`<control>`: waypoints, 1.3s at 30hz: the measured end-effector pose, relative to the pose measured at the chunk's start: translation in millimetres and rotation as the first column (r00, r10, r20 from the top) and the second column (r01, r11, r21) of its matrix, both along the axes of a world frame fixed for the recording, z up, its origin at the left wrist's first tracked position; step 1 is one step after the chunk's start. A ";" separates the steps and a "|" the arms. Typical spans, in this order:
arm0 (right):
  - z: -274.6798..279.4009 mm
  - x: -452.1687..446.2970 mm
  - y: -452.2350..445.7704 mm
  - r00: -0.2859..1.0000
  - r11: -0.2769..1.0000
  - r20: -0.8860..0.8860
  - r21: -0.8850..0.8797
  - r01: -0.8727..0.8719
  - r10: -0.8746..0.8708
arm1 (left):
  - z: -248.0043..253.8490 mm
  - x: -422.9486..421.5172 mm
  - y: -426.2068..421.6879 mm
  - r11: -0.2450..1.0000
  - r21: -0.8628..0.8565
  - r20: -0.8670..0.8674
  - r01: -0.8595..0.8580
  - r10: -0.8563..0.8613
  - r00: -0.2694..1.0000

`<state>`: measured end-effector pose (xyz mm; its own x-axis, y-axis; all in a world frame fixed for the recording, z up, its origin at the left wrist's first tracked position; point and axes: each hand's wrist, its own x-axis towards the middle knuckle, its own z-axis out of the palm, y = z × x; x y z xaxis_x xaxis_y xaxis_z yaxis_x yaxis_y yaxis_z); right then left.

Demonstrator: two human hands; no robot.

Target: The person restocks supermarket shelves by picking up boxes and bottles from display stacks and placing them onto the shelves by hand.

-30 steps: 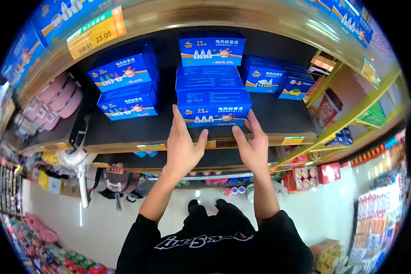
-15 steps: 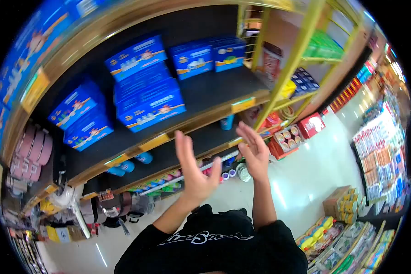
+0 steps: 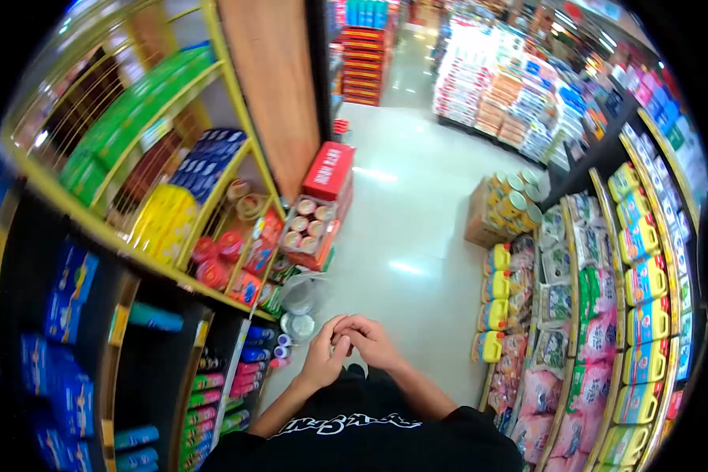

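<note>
Low in front of my body, my left hand (image 3: 325,358) and my right hand (image 3: 370,343) are brought together. Their fingers are curled and meet at the tips, and I see no object between them. Beyond the hands on the floor sits a box of round tins (image 3: 305,226), with a red box (image 3: 329,171) behind it. Closest to the fingers are clear plastic tubs (image 3: 297,324) on the floor, slightly to the left, apart from both hands.
On the left, a yellow wire rack (image 3: 248,149) holds packets, beside dark shelves with blue boxes (image 3: 69,295). To the right, shelves carry yellow bottles (image 3: 641,283) and bagged goods. A carton of cans (image 3: 492,208) stands on the aisle floor (image 3: 401,212). Stacked packs (image 3: 495,86) are farther off.
My view has swung right, from the blue-box shelves to the aisle. My hands, raised and spread apart before, have come down and joined together.
</note>
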<state>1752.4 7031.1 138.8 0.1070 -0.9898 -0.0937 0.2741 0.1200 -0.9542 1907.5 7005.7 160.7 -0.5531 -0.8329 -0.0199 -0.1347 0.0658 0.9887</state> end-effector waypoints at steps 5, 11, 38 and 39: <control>-12.7 -72.4 -47.2 0.979 0.997 0.189 0.037 0.065 -0.071 | -33.2 -73.7 -75.5 0.903 0.322 -0.190 0.285 -0.233 0.954; -12.2 -205.6 -144.5 0.975 0.977 0.182 0.193 0.090 -0.125 | -54.0 -207.7 -210.1 0.732 0.263 -0.155 0.629 -0.611 0.776; 60.2 -805.1 -551.4 0.914 0.976 0.353 -0.012 0.219 -0.201 | 17.1 -846.6 -659.2 0.551 0.242 -0.172 0.799 -0.786 0.594; 61.5 -822.6 -568.8 0.933 0.978 0.310 -0.040 0.207 -0.184 | 5.6 -859.5 -679.4 0.568 0.226 -0.203 0.791 -0.767 0.609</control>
